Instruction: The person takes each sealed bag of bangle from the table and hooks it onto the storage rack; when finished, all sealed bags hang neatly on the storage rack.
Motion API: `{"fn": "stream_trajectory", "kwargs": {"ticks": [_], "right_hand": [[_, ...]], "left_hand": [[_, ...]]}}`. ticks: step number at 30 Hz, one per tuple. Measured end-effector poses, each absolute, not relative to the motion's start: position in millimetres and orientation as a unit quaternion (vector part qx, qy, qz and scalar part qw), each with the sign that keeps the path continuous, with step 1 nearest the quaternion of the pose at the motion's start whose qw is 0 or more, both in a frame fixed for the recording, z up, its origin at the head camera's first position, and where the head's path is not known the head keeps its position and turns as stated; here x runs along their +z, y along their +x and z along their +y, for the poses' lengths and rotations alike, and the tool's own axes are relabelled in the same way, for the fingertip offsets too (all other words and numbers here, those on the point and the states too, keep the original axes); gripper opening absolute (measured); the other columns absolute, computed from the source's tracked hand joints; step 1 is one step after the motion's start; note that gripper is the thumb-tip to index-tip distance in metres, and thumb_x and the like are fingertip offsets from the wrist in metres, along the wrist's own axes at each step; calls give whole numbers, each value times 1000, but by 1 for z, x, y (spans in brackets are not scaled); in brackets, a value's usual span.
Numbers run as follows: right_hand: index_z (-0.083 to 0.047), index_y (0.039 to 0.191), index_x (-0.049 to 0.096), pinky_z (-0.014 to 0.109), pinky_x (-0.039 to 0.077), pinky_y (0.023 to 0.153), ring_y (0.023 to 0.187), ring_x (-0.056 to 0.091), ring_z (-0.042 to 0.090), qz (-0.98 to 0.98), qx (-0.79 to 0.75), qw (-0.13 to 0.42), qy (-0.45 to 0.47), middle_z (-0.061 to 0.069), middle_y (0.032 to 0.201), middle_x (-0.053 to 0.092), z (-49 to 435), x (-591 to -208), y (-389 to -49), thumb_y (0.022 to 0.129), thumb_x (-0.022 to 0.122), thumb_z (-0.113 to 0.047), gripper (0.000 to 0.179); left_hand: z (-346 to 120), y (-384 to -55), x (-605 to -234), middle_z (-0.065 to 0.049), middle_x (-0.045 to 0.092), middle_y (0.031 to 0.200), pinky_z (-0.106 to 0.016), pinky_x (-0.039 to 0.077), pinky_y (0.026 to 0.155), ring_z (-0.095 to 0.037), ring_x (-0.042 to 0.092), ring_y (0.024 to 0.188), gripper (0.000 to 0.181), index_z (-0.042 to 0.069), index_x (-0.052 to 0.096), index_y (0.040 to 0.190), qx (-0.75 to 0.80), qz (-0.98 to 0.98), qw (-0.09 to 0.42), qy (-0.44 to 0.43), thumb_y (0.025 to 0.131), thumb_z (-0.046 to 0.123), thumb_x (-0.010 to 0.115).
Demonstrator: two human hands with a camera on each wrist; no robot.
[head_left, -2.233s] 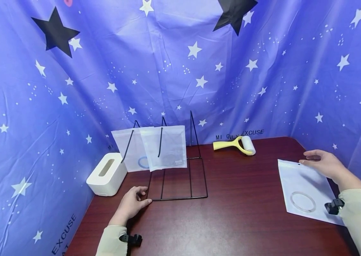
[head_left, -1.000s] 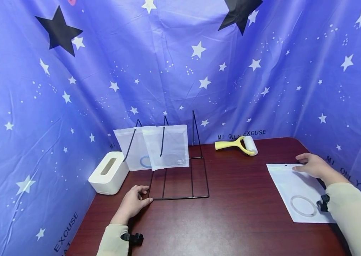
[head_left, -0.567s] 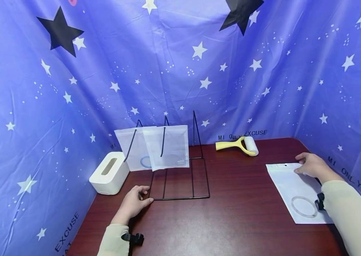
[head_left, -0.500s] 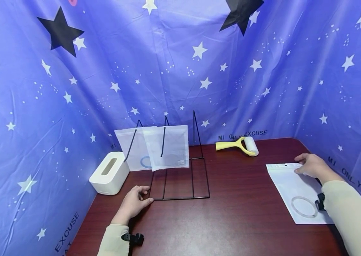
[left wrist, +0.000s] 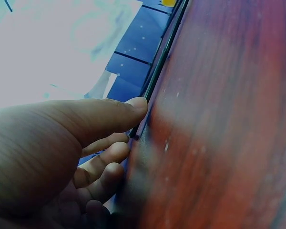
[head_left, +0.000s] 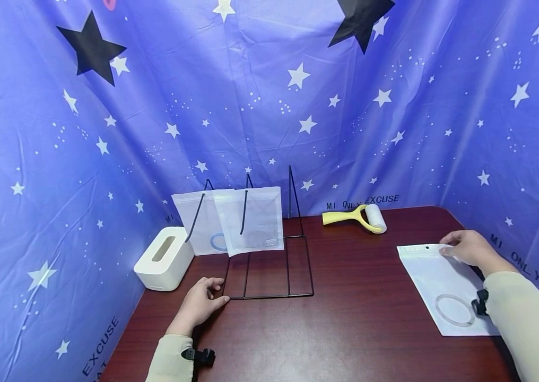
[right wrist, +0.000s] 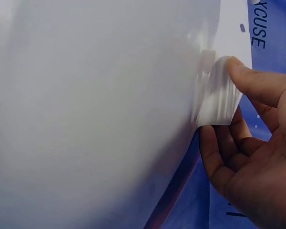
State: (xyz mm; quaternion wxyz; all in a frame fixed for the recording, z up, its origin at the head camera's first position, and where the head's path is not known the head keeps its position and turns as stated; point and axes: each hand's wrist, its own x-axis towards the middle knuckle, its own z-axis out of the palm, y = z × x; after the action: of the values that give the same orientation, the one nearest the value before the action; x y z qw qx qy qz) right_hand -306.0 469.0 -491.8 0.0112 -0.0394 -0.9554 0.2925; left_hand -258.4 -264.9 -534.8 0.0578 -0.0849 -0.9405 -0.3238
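My left hand pinches the front left corner of a black wire rack. In the left wrist view the thumb lies on the rack's front wire, with the other fingers curled beside the corner. My right hand pinches the top right corner of a white zip bag on the right. A pale ring shape shows through its lower part. The right wrist view shows the thumb over the zip strip and the fingers behind it. Two similar bags, a left one and a right one, hang on the rack's hooks.
A white tissue box stands left of the rack. A yellow-handled roller lies at the back of the dark red table. Starry blue curtains enclose the back and sides. The rack's right hook carries no bag.
Since the oldest frame, my right hand and the bag's top edge have shifted a little left and lower. Over the last half second they hardly move. My left hand keeps its place on the rack.
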Motion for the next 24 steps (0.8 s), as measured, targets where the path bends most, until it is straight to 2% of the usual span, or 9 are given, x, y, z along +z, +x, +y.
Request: {"fn": "stream_trajectory", "kwargs": {"ticks": [3, 10, 17, 24], "right_hand": [[0, 98, 73, 36, 48, 63, 80, 58, 28, -953, 300, 6, -38, 16, 93, 66, 469, -490, -305, 92, 77, -17, 19], [-4, 98, 74, 37, 47, 69, 88, 58, 30, -952, 305, -1, -26, 14, 99, 69, 474, -487, -306, 95, 77, -24, 20], [-4, 98, 75, 35, 45, 70, 83, 57, 20, -947, 318, 37, -9, 5, 92, 70, 471, -483, -303, 98, 75, -23, 19], [-4, 101, 74, 31, 47, 65, 82, 55, 17, -943, 325, 67, 6, 5, 93, 69, 461, -476, -299, 103, 70, -27, 23]], "left_hand": [[-265, -259, -535, 3, 62, 98, -32, 47, 74, -13, 56, 79, 44, 9, 74, 123, -325, -940, 58, -85, 83, 19, 91], [-265, -259, -536, 3, 62, 98, -32, 47, 74, -13, 56, 79, 44, 9, 74, 123, -321, -941, 60, -84, 83, 20, 91], [-265, -260, -536, 3, 62, 98, -32, 47, 74, -13, 56, 79, 44, 9, 74, 123, -323, -941, 58, -85, 83, 19, 91], [-265, -260, -537, 5, 61, 97, -31, 47, 74, -11, 55, 78, 43, 10, 74, 123, -324, -940, 60, -86, 84, 20, 90]]}}
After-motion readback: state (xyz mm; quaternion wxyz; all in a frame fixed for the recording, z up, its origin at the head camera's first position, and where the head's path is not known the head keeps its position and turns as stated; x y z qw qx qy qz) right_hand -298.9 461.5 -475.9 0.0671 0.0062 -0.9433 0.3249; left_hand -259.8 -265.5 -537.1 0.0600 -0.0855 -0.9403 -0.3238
